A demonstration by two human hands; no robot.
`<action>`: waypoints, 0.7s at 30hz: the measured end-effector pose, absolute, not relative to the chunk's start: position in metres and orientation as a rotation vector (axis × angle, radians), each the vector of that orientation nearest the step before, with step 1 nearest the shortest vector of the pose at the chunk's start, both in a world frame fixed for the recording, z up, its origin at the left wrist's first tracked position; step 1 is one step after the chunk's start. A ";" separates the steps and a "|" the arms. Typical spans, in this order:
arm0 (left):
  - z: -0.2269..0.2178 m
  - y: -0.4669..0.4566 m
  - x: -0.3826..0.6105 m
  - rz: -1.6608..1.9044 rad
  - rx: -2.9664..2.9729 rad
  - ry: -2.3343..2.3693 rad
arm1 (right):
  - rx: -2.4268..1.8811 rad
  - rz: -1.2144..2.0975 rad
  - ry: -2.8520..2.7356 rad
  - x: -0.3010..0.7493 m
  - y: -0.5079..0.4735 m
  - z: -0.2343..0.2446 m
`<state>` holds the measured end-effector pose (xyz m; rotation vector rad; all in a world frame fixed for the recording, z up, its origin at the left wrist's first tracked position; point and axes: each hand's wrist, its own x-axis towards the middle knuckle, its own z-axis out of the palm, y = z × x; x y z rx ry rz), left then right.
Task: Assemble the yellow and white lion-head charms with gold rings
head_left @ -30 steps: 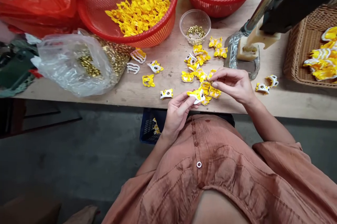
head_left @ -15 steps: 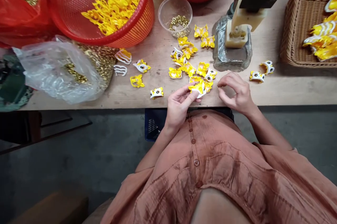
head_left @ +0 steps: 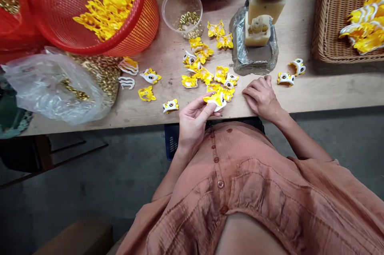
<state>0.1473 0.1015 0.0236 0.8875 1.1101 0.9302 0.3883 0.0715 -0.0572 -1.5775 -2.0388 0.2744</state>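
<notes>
Near the front edge of the table, my left hand (head_left: 193,117) pinches a yellow and white plastic toy face piece (head_left: 215,100) with a painted eye between thumb and fingers. My right hand (head_left: 260,97) rests knuckles-up on the wood to its right, fingers curled; its fingertips and anything in them are hidden. Beyond the left hand lies a cluster of similar yellow and white pieces (head_left: 204,75), several with their hollow side up. Two finished-looking eyed pieces (head_left: 286,78) lie to the right of my right hand.
A small press (head_left: 258,31) on a wrapped base stands behind my right hand. A clear tub (head_left: 183,11) holds gold rings. Left are a red basket (head_left: 150,19) of yellow parts and a plastic bag (head_left: 45,87) with gold bits. A wicker basket (head_left: 319,27) stands right.
My right hand has turned palm-down and its fingers have folded under, where thumb and forefinger formed a ring before. My left hand keeps the face piece. The whole view has shifted slightly.
</notes>
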 end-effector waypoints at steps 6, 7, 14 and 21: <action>0.026 0.102 0.147 0.928 0.866 1.104 | -1.504 0.328 -1.953 0.391 0.075 -0.056; 0.025 0.102 0.147 0.927 0.857 1.102 | -1.460 0.337 -1.926 0.390 0.075 -0.054; 0.018 0.099 0.156 0.855 0.833 1.102 | -1.166 0.749 -1.348 0.373 0.065 -0.025; 0.013 0.098 0.168 0.832 0.930 1.011 | -1.037 1.011 -1.113 0.357 0.059 -0.007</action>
